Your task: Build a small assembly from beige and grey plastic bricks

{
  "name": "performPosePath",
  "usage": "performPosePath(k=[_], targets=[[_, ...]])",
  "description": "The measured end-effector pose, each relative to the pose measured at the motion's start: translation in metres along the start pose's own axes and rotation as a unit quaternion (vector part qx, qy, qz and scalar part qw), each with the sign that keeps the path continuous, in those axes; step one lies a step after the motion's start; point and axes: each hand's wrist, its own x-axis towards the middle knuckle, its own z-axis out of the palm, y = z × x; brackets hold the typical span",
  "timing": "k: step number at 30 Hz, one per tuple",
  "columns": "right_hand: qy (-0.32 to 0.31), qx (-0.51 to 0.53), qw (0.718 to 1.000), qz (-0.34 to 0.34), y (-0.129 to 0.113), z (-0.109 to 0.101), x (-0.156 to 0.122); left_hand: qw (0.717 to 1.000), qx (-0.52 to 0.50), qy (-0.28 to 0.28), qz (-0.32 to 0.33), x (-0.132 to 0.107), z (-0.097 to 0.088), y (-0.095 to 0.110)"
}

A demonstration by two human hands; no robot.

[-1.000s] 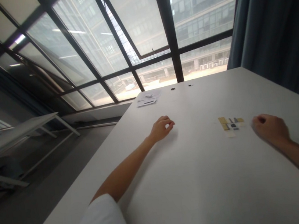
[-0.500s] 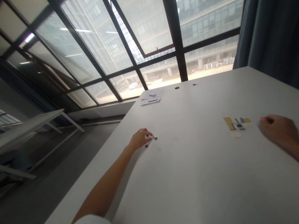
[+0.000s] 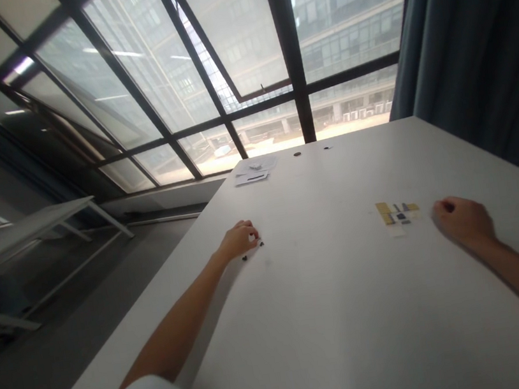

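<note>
The left hand [image 3: 236, 241] is near the left edge of the white surface [image 3: 334, 313]. Its fingers are bent, with the tips close together, but I can't tell if they hold anything. One little black bit [image 3: 261, 244] is right by the fingertips. Another black bit [image 3: 245, 258] lies under the wrist side, closer to the near edge. The right hand [image 3: 466, 220] is curled up in a loose fist, over toward the right edge. Just beside it are small yellow pieces [image 3: 383, 210] and dark pieces [image 3: 401, 216]. Some papers [image 3: 251, 178] lie at the far left corner.
</note>
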Motion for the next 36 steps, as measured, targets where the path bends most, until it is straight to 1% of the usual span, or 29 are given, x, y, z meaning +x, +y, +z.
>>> performPosePath(k=[3, 5, 7, 10, 12, 16, 20, 22, 24, 27, 29, 32, 36], targets=[[0.010, 0.006, 1.000, -0.008, -0.001, 0.001, 0.000, 0.999, 0.003, 0.030, 0.016, 0.013, -0.009, 0.015], [0.016, 0.008, 1.000, -0.011, -0.001, 0.001, -0.001, 0.998, -0.005, 0.051, 0.038, 0.025, -0.014, 0.032], [0.019, 0.011, 1.000, -0.008, -0.002, 0.001, -0.001, 0.995, -0.018, 0.072, 0.069, 0.038, -0.018, 0.055], [0.024, 0.022, 0.999, -0.005, -0.004, 0.000, -0.002, 0.987, -0.046, 0.092, 0.127, 0.058, -0.017, 0.097], [0.032, 0.031, 0.999, -0.013, -0.006, -0.001, -0.003, 0.979, -0.071, 0.100, 0.164, 0.071, -0.013, 0.127], [0.060, 0.046, 0.996, -0.038, -0.009, -0.002, -0.006, 0.962, -0.122, 0.115, 0.217, 0.096, -0.001, 0.184], [0.087, 0.068, 0.992, -0.061, -0.010, -0.002, -0.006, 0.944, -0.167, 0.142, 0.246, 0.117, 0.014, 0.232], [0.097, 0.079, 0.987, -0.098, -0.010, -0.002, -0.007, 0.938, -0.184, 0.155, 0.251, 0.123, 0.023, 0.253], [0.100, 0.095, 0.978, -0.156, -0.011, -0.003, -0.008, 0.933, -0.196, 0.164, 0.253, 0.127, 0.032, 0.272], [0.080, 0.126, 0.951, -0.270, -0.015, -0.006, -0.012, 0.926, -0.207, 0.184, 0.255, 0.129, 0.047, 0.291], [0.052, 0.150, 0.927, -0.339, -0.019, -0.008, -0.015, 0.922, -0.213, 0.201, 0.256, 0.130, 0.054, 0.296], [0.007, 0.175, 0.892, -0.417, -0.026, -0.011, -0.022, 0.917, -0.218, 0.217, 0.255, 0.129, 0.060, 0.296], [0.000, 0.154, 0.860, -0.487, -0.036, -0.011, -0.029, 0.914, -0.228, 0.220, 0.254, 0.127, 0.060, 0.294]])
